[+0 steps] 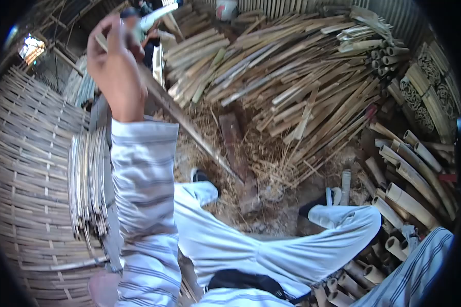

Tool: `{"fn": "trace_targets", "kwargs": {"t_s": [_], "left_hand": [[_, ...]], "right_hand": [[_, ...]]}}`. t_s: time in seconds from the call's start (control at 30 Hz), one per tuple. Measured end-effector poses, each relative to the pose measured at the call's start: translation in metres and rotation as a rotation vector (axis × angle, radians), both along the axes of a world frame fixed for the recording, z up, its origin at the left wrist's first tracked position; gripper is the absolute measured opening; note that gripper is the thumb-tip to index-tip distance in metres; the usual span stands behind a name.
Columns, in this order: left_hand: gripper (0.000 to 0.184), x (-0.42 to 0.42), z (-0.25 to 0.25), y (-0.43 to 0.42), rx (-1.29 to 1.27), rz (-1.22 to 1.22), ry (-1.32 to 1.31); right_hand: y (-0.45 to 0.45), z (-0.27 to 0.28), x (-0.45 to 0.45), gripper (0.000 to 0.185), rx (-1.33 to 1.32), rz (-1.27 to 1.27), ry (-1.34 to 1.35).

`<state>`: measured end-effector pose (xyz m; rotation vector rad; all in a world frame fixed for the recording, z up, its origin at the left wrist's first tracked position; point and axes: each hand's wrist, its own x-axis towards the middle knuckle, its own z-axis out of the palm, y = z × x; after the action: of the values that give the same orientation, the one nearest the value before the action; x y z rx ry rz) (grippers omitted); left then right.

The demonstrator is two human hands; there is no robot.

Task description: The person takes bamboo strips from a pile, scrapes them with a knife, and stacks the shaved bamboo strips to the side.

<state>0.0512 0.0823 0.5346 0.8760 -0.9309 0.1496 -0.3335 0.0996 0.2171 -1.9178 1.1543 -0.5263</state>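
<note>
My left hand (119, 71) is raised at the upper left, its fingers closed around a long bamboo strip (192, 132). The strip slants down to the right. Its lower tip appears over or against a brown wooden block (233, 135) on the ground; I cannot tell whether they touch. On the right, only a striped sleeve (415, 271) shows at the lower edge, and my right hand is out of view. My legs in pale trousers (271, 256) are spread around the near end of the block.
A large heap of split bamboo (292, 66) fills the back. Cut bamboo poles (410, 174) lie along the right, below coiled bundles (420, 94). A woven bamboo wall (30, 174) and a bundle of thin strips (87, 179) stand left. Shavings (271, 163) cover the floor.
</note>
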Motion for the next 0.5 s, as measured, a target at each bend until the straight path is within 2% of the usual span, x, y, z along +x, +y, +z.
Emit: {"fn": "trace_targets", "kwargs": {"t_s": [0.1,0.2,0.3,0.5], "left_hand": [[0.014,-0.005,-0.001,-0.001,-0.008,0.082,-0.014],[0.013,0.002,-0.002,0.001,-0.018,-0.013,-0.040],[0.012,-0.001,-0.001,-0.001,-0.018,0.074,-0.022],[0.012,0.002,-0.002,0.001,-0.014,0.012,-0.031]], "right_hand": [[-0.006,0.004,-0.002,0.030,-0.025,-0.034,-0.006],[-0.011,0.006,-0.001,0.031,-0.025,-0.059,-0.012],[-0.012,0.004,-0.003,0.031,-0.022,-0.091,-0.013],[-0.015,0.006,-0.007,0.032,-0.020,-0.117,-0.007]]}}
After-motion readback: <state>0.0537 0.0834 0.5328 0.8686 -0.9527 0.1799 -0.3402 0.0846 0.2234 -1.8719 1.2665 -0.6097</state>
